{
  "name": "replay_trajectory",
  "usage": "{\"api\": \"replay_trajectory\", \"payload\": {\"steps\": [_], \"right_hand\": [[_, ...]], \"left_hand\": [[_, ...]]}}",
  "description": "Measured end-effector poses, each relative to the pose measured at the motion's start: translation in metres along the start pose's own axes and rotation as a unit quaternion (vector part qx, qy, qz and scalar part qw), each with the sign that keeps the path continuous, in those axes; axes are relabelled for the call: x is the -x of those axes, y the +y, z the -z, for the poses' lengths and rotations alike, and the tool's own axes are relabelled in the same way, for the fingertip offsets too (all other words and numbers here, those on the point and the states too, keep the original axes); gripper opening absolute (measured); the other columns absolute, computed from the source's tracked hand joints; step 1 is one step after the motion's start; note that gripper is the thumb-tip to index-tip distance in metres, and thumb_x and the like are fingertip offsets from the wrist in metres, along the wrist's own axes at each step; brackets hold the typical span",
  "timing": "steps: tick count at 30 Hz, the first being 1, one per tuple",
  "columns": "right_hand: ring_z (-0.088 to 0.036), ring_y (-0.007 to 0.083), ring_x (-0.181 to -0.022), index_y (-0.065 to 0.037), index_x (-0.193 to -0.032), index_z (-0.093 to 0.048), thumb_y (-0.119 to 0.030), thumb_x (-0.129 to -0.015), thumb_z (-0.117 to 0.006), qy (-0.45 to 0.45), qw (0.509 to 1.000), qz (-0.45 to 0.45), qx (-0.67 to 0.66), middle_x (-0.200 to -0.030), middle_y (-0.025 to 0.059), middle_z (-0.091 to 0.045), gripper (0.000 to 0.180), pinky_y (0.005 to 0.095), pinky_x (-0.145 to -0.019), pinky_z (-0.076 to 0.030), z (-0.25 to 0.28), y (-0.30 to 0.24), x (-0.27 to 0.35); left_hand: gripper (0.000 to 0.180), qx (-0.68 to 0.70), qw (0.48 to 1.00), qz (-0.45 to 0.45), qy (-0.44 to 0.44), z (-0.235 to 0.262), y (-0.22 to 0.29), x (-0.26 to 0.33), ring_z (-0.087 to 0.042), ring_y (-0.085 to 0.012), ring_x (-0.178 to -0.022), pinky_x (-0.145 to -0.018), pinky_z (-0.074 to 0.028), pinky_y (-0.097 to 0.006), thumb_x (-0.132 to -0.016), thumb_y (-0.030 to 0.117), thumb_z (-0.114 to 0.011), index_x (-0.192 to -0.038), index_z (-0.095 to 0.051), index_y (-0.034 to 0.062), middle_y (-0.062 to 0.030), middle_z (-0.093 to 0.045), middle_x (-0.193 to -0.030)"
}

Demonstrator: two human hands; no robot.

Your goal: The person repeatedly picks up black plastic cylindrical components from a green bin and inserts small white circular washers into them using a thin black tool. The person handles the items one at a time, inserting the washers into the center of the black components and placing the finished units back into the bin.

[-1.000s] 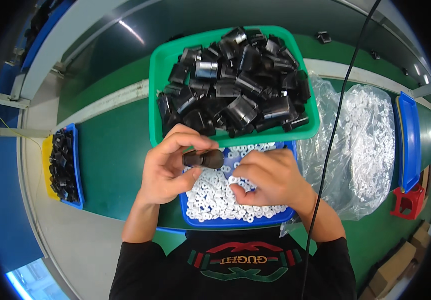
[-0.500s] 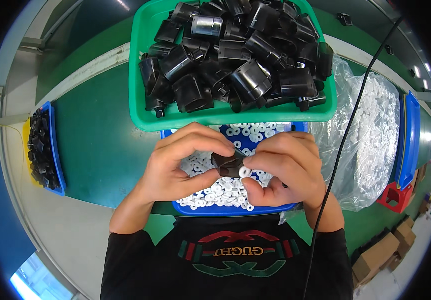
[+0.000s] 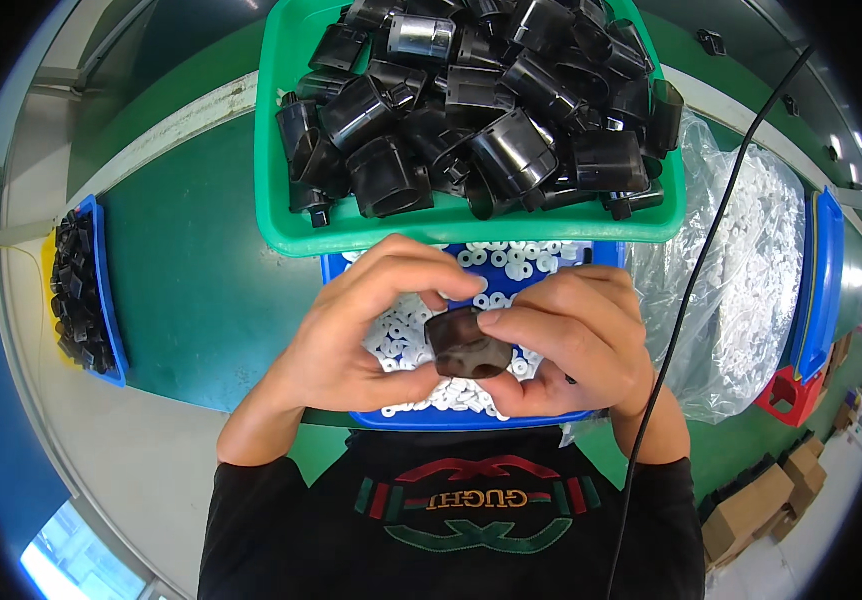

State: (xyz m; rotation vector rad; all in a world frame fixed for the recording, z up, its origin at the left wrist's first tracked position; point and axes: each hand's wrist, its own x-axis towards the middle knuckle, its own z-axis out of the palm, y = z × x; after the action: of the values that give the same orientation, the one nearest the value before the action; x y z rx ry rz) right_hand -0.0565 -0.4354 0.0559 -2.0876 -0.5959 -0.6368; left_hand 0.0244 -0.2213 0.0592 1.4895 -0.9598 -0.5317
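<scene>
Since a moment ago you've pulled the black part (image 3: 466, 343) closer to your chest. Your left hand (image 3: 366, 330) and right hand (image 3: 576, 340) each keep a closed grip on it, pinching it over the blue tray (image 3: 336, 270) of white rings (image 3: 401, 335), just below the green bin (image 3: 431, 232) of black housings (image 3: 481, 100).
</scene>
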Motion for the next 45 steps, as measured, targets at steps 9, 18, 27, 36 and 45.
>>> {"api": "replay_trajectory", "payload": {"steps": [9, 18, 27, 36, 45], "right_hand": [[-0.06, 0.0192, -0.053, -0.004, -0.089, -0.07, -0.002, -0.066, -0.067, -0.026, 0.986, -0.038, -0.159, -0.077, 0.0089, -0.065, 0.022, 0.0286, -0.046, -0.048, 0.01, -0.004, -0.003], [-0.049, 0.0143, -0.043, -0.009, -0.062, -0.05, 0.0, -0.082, -0.066, 0.088, 0.83, -0.051, -0.548, -0.055, 0.0044, -0.057, 0.027, 0.023, -0.038, -0.034, 0.038, -0.029, -0.034], [-0.044, 0.0145, -0.042, -0.008, -0.062, -0.05, 0.001, -0.075, -0.071, 0.109, 0.86, -0.096, -0.49, -0.054, 0.0025, -0.053, 0.027, 0.0256, -0.037, -0.028, -0.006, -0.044, -0.039], [-0.043, 0.0144, -0.042, -0.007, -0.061, -0.05, 0.002, -0.075, -0.07, 0.1, 0.853, -0.105, -0.501, -0.053, 0.0033, -0.051, 0.026, 0.0258, -0.038, -0.029, -0.009, -0.046, -0.04], [-0.041, 0.0145, -0.042, -0.005, -0.06, -0.049, 0.005, -0.072, -0.069, 0.084, 0.856, -0.095, -0.501, -0.052, 0.0032, -0.048, 0.026, 0.0268, -0.039, -0.028, -0.011, -0.045, -0.042]], "left_hand": [[0.047, -0.026, 0.997, 0.026, -0.065, -0.005, -0.001, -0.002, -0.063, -0.0272, -0.082, -0.07, -0.049, -0.034, -0.064, 0.002, -0.073, -0.11, -0.065, -0.0011, -0.0133, -0.066, -0.093], [0.043, -0.067, 0.996, 0.04, -0.035, -0.011, -0.006, 0.004, -0.062, -0.0216, -0.072, -0.064, -0.049, -0.031, -0.06, 0.001, -0.074, -0.102, -0.068, 0.0026, -0.0064, -0.066, -0.083], [0.036, 0.072, 0.995, 0.033, -0.056, -0.012, -0.009, 0.001, -0.06, -0.0242, -0.068, -0.059, -0.047, -0.032, -0.063, 0.001, -0.072, -0.097, -0.06, 0.0054, -0.007, -0.062, -0.077], [0.034, 0.134, 0.984, 0.084, -0.085, -0.013, -0.007, 0.003, -0.046, -0.0152, -0.063, -0.058, -0.041, -0.03, -0.064, -0.001, -0.071, -0.096, -0.058, 0.004, -0.0036, -0.054, -0.073], [0.034, 0.114, 0.986, 0.082, -0.086, -0.014, -0.007, 0.003, -0.045, -0.0175, -0.06, -0.056, -0.039, -0.032, -0.064, -0.002, -0.071, -0.094, -0.057, 0.0043, -0.0051, -0.051, -0.068]]}}
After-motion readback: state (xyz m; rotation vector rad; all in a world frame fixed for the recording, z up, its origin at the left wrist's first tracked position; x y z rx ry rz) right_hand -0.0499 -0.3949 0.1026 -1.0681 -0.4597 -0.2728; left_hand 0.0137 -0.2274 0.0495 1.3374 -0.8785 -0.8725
